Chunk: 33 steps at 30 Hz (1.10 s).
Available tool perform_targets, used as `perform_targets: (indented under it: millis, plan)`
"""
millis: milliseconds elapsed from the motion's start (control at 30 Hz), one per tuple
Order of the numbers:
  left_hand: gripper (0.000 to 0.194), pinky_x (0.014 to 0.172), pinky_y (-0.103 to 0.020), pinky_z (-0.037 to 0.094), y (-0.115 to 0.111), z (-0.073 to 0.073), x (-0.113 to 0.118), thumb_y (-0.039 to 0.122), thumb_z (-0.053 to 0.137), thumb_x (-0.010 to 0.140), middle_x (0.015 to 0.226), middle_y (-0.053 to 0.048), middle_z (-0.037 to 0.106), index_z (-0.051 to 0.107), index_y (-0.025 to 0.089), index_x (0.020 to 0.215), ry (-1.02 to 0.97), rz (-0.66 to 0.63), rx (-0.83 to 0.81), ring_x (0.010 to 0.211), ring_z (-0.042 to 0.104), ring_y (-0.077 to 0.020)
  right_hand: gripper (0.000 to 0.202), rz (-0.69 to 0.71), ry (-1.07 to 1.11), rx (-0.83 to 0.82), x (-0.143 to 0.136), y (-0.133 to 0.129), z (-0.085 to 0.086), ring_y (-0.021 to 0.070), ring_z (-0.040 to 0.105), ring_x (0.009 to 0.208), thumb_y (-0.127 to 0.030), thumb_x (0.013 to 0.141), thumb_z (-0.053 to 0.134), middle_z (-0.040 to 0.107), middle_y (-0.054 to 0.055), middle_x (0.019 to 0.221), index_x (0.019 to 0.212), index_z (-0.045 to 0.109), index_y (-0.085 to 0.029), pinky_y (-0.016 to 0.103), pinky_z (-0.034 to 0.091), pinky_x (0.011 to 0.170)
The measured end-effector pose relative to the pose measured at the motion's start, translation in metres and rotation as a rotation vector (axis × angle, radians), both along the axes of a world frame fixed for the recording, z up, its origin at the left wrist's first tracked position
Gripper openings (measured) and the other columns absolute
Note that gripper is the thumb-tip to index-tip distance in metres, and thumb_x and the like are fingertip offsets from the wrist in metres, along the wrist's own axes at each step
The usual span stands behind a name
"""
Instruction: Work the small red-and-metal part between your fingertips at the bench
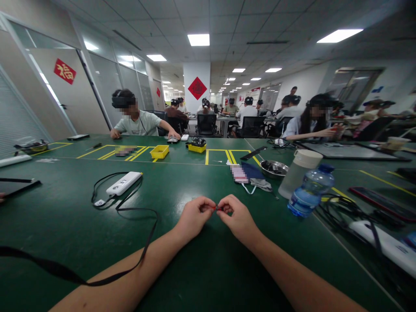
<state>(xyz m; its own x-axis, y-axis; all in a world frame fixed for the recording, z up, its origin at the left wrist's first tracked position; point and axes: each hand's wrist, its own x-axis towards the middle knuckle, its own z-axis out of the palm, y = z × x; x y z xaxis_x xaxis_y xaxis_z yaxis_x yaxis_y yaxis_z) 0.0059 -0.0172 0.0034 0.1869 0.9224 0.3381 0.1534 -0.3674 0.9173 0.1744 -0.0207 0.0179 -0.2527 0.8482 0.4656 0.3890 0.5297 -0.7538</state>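
Over the green table, my left hand (pixel 196 215) and my right hand (pixel 238 218) meet fingertip to fingertip. Between them is a small red-and-dark piece (pixel 217 208), too small for me to tell its kind. Both hands are closed in a pinch, the left on its orange-red end and the right on its darker end. Whether it is one part or two joined parts cannot be made out, since the fingertips cover most of it. A black cable lies across my left forearm.
Left stands a white power bank (pixel 125 183) with a black cable. Yellow trays (pixel 159 152) sit farther back. To the right are a metal bowl (pixel 274 168), a pale tumbler (pixel 297 175), a water bottle (pixel 310 190) and tangled cables. Other people sit across the green table (pixel 81 242).
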Motion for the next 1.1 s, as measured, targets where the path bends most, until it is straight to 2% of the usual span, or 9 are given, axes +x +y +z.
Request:
perform_targets:
  millis: [133,267,467,733,900,1100]
  plan:
    - [0.014,0.064,-0.024,0.046,-0.001,0.0,0.0,0.018,0.058,0.075,0.074,-0.003,0.065,0.063,0.015,0.087,0.005,-0.037,-0.021,0.067,0.059,-0.0133,0.012,0.027,-0.014,0.026,0.0,0.0,0.0,0.0138,0.053,0.072,-0.011,0.072,0.055,0.055,0.002,0.082,0.079,0.059,-0.02,0.027,0.045,0.066]
    - [0.016,0.066,-0.024,0.046,-0.001,0.001,0.0,0.019,0.056,0.076,0.078,-0.004,0.066,0.062,0.015,0.091,-0.009,-0.05,-0.026,0.071,0.061,-0.0136,0.015,0.008,-0.044,0.036,-0.001,0.0,0.0,0.0133,0.054,0.072,-0.01,0.071,0.053,0.056,0.001,0.082,0.081,0.058,-0.019,0.027,0.045,0.067]
    - [0.013,0.071,-0.026,0.048,0.0,0.003,-0.001,0.019,0.057,0.075,0.08,-0.005,0.067,0.064,0.015,0.085,-0.02,-0.026,-0.059,0.074,0.062,-0.0151,0.017,-0.002,-0.029,0.038,-0.002,-0.002,0.001,0.0135,0.055,0.073,-0.011,0.071,0.053,0.057,0.001,0.082,0.086,0.056,-0.019,0.027,0.045,0.068]
    - [0.016,0.07,-0.027,0.048,-0.002,0.007,-0.001,0.025,0.059,0.075,0.08,-0.006,0.068,0.065,0.014,0.085,-0.053,-0.074,-0.14,0.074,0.063,-0.0161,0.019,0.007,-0.083,0.102,-0.001,-0.003,0.0,0.0141,0.053,0.075,-0.009,0.072,0.051,0.056,0.002,0.083,0.086,0.056,-0.019,0.027,0.044,0.069]
    - [0.014,0.069,-0.026,0.047,-0.002,0.008,0.0,0.022,0.062,0.073,0.079,-0.005,0.067,0.063,0.013,0.084,-0.11,-0.104,-0.168,0.072,0.061,-0.0141,0.018,0.003,-0.096,0.103,0.0,-0.003,0.002,0.0139,0.052,0.074,-0.008,0.072,0.051,0.056,0.002,0.082,0.085,0.056,-0.019,0.027,0.044,0.069]
    - [0.012,0.066,-0.025,0.046,-0.001,0.011,-0.001,0.022,0.064,0.07,0.075,-0.004,0.066,0.063,0.013,0.079,-0.108,-0.077,-0.201,0.069,0.06,-0.0134,0.018,0.018,-0.132,0.129,0.002,-0.002,0.002,0.014,0.052,0.075,-0.008,0.072,0.051,0.056,0.002,0.082,0.086,0.056,-0.019,0.027,0.043,0.069]
